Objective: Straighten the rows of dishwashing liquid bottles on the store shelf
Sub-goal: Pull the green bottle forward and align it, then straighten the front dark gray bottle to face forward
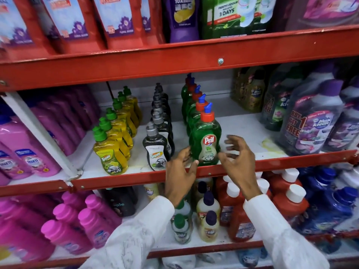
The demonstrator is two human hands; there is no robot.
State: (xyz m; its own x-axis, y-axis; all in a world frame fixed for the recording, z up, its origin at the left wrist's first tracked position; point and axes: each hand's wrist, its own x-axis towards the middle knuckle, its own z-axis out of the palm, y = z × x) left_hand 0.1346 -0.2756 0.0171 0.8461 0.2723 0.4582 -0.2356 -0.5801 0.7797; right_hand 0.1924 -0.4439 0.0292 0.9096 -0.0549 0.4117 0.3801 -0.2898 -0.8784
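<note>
Three rows of dishwashing liquid bottles run front to back on the middle shelf (242, 129). The left row is yellow with green caps (110, 154), the middle row is dark grey with silver caps (156, 150), and the right row is green Pril with red caps (206, 138). My left hand (180, 171) hovers at the lower left of the front Pril bottle, fingers spread, thumb tip near its base. My right hand (238, 156) is held just right of the same bottle, fingers curled apart. Neither hand grips it.
A red shelf lip (136, 179) runs below my hands. Large purple detergent jugs (310, 125) stand at the right, pink bottles (29, 152) at the left behind a white divider (44, 136). The lower shelf holds small bottles and red ones with white caps (291, 200).
</note>
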